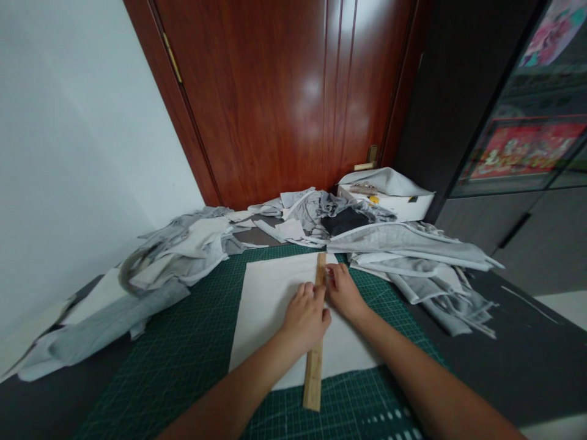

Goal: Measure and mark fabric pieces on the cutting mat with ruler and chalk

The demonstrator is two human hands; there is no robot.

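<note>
A piece of white cloth [261,305] lies flat on a green cutting mat [183,342]. Lengthwise across the cloth runs a wooden ruler [313,373], its near end sticking out past the cloth's front edge. My left hand [306,315] presses on the ruler's upper half, fingers bent over it and thumb at its right edge. Close by, along the ruler's right side near the far end, is my right hand [343,290]. Its fingers are pinched together against the cloth; whatever they hold is too small to make out.
Grey and white fabric scraps [183,250] are heaped on the left and along the back. More folded grey pieces [413,256] are stacked at the right. A white box [408,208] stands at the back right, before a brown door [275,91]. The dark tabletop [518,366] shows around the mat.
</note>
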